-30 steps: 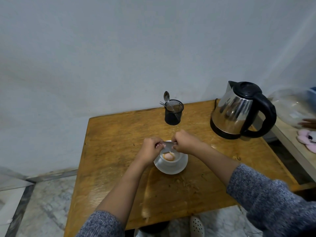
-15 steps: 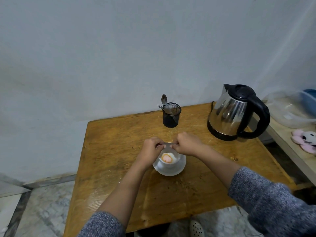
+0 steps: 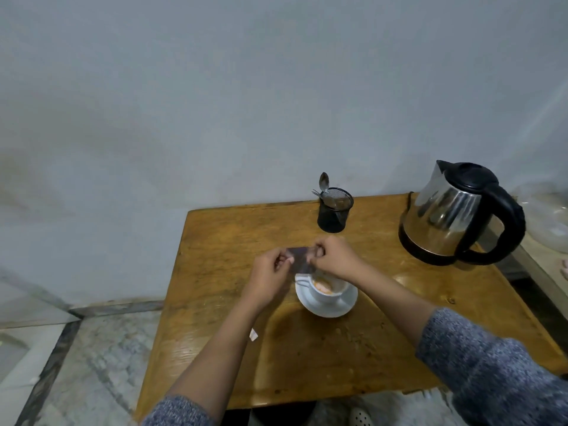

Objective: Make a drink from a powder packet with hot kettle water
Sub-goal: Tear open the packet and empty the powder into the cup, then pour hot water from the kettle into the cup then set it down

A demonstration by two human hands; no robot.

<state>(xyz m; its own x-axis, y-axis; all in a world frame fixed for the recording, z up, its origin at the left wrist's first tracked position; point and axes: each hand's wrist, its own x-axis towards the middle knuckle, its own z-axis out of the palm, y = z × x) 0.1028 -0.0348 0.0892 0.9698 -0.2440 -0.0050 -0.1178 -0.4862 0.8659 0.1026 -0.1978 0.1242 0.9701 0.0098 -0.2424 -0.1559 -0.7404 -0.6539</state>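
Note:
A white cup (image 3: 326, 295) stands on a white saucer (image 3: 325, 309) in the middle of the wooden table (image 3: 233, 241), with orange powder in its bottom. Just above the cup's far left rim, my left hand (image 3: 270, 272) and my right hand (image 3: 333, 256) pinch the two ends of a small dark powder packet (image 3: 299, 261). The packet is blurred, and I cannot tell what it still holds. A steel kettle (image 3: 445, 216) with a black lid and handle stands at the back right corner, handle turned to the right.
A black mesh holder (image 3: 334, 214) with a spoon and other cutlery stands at the table's back edge, near the wall. A small white scrap (image 3: 253, 335) lies by my left forearm. A clear plastic container (image 3: 550, 216) sits on a side surface at the right.
My view has shifted, so the table sits further right and lower. Both hands have lifted the packet from over the cup's middle to its far left rim.

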